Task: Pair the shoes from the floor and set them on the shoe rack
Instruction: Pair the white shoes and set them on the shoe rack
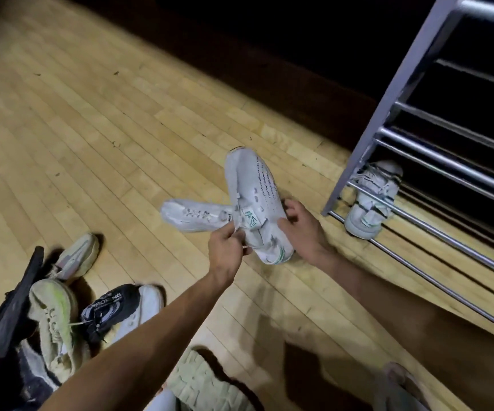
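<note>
1. Just to the left of the metal shoe rack [394, 93], both hands hold white sneakers above the wooden floor [91, 129].
2. The left hand [228, 247] has its fingers curled, pinching the laces or tongue area where the two shoes meet; from it a white sneaker [192, 216] sticks out away from the rack, its laces facing up.
3. The right hand [302, 229] grips the side of the second white sneaker [254, 197] (the one with a green logo on its tongue and green trim at the heel), thumb and fingers wrapped round its rack-facing edge. This shoe points away from the person, crossing over the first one.
4. On the rack's lowest bars sits another pale sneaker with green stripes [370, 200], toe hanging over the front rail toward the person.
5. Well away from the rack, far to its left near the frame edge, lies a heap of shoes: a beige sneaker [77, 256], a cream sneaker with yellow-green accents [53, 318], and a black-and-white shoe with lettering [115, 307] beside dark fabric [11, 307].
6. Nearer the person, a pale green ridged sole [204, 381] faces up.
</note>
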Available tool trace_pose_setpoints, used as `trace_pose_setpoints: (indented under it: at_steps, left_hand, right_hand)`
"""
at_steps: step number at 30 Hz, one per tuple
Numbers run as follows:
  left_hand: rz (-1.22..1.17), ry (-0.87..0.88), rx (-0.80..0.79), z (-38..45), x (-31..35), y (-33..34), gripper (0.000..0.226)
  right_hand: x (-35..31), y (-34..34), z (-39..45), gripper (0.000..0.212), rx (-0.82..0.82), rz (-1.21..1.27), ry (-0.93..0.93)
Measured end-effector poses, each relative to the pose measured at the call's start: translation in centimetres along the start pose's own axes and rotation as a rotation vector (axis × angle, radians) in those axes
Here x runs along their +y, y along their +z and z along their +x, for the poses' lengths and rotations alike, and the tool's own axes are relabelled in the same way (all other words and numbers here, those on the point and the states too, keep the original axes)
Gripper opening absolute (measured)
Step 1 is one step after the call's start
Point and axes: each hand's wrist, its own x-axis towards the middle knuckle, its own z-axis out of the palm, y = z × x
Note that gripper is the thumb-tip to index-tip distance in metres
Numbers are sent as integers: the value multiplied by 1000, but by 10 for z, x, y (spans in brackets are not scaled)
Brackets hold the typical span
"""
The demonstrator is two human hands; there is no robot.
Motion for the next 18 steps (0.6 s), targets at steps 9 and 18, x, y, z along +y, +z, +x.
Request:
trace_pose_setpoints:
  at_steps: [9,18]
  left_hand:
    - [75,-102,-170,-20,-32,71,38]
    - [305,-129,-409,-26,-57,104,38]
  right_hand:
    - [83,-62,-6,23,-71,-322,152]
    - [133,-96,-22,10,-187,-236,349]
